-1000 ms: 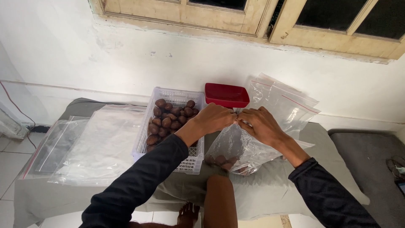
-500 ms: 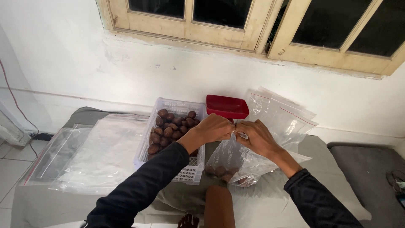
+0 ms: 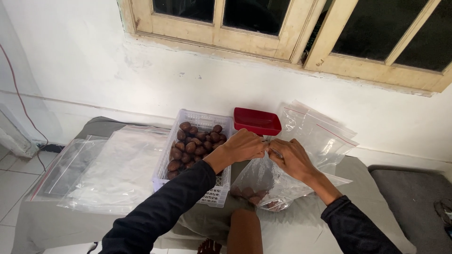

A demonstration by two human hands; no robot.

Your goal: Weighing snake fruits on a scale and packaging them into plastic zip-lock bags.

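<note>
Both hands remained pinched on the top edge of the clear bag (image 3: pixel 263 181): left hand (image 3: pixel 242 146) and right hand (image 3: pixel 292 157) met there, fingertips touching. The bag, holding a few brown fruits, had shifted little; sealing appeared under way beside the white basket (image 3: pixel 197 162).

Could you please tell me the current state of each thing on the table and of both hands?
Left hand: pinching the bag's top edge.
Right hand: pinching the same edge beside the left hand.
Clear zip bag: held upright, a few brown fruits at the bottom.
White basket: partly filled with brown fruits.
Red container: behind the basket; contents not visible.
Empty bags at left: lying flat.
Bags at right: stacked, empty.
</note>
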